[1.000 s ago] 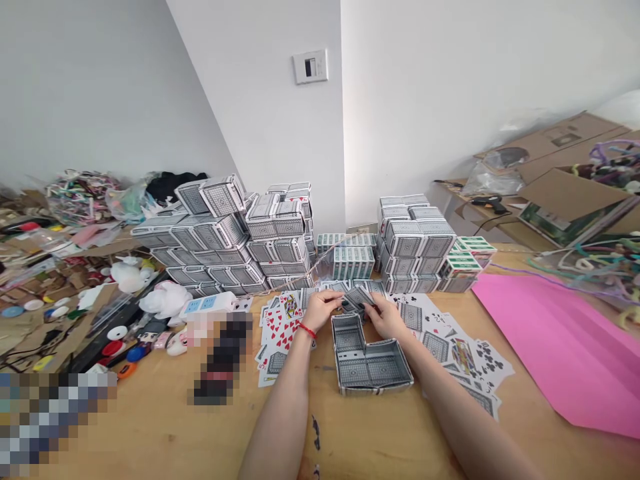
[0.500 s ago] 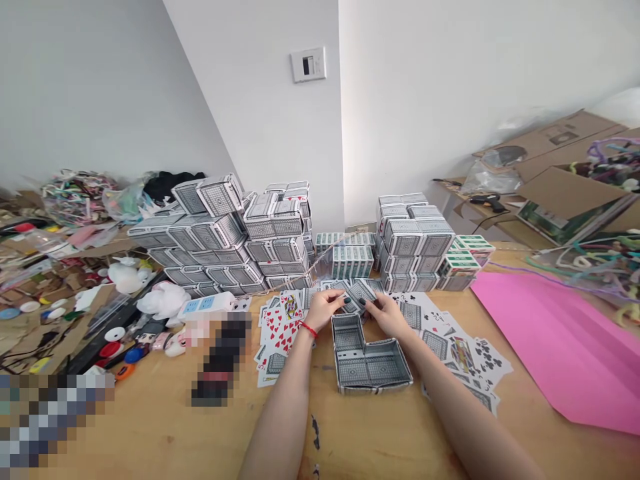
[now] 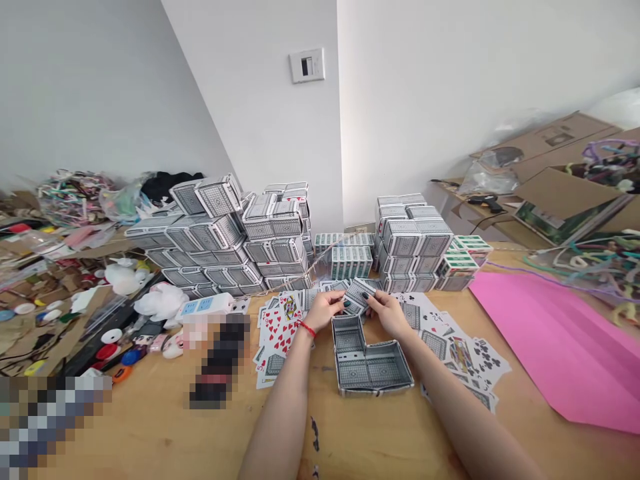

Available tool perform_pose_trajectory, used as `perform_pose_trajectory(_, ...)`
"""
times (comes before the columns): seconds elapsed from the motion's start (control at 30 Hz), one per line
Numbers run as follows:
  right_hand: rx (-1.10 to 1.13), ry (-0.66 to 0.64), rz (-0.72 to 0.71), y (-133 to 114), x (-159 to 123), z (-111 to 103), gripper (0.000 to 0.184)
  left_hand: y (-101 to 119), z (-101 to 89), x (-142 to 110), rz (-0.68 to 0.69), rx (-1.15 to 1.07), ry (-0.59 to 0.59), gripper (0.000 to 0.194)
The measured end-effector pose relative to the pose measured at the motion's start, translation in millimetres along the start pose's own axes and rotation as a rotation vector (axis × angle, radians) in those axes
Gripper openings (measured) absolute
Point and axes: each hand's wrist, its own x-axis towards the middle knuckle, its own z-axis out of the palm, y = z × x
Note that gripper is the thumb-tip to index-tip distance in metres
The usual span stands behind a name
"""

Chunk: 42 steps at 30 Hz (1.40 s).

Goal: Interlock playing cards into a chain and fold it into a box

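Note:
Two grey-backed playing cards [image 3: 358,293], overlapping at an angle, are held between my hands. My left hand [image 3: 326,311] pinches them at the left side, thumb toward me. My right hand [image 3: 386,312] closes on their right side, with dark-nailed fingers lying on top. Just below the hands, an L-shaped open tray folded from playing cards [image 3: 373,373] rests on the table. Loose cards [image 3: 281,331], several hearts and a queen among them, lie left of my left wrist. More loose cards [image 3: 463,357] spread out to the right of my right forearm.
Stacked blocks made of cards stand at the back left [image 3: 225,237] and back right [image 3: 419,237], with green card packs [image 3: 351,262] between. Pink paper [image 3: 560,353] lies at right. A white power strip [image 3: 207,305], a plush toy [image 3: 160,303] and clutter fill the left.
My right hand has shifted slightly, its fingers now further over the cards. The cards have turned and drawn closer together. The tray stays in place.

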Motion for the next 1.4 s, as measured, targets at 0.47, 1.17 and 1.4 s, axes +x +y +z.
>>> perform_pose_trajectory(0.47,-0.067,-0.046,-0.05,-12.2,-7.6,3.1,0.032,-6.4,1.7,3.1,-0.013,-0.071,0.246,0.018)
perform_pose_trajectory(1.17,0.335,0.161,0.0,-8.2,-1.1,-2.3,0.032,-10.0,-0.9,4.7,-0.063,-0.217,0.26,0.019)
perform_pose_trajectory(1.4,0.394,0.166,-0.015,-11.6,-1.2,-2.5,0.036,-10.9,-3.4,4.7,-0.057,-0.289,0.342,0.024)
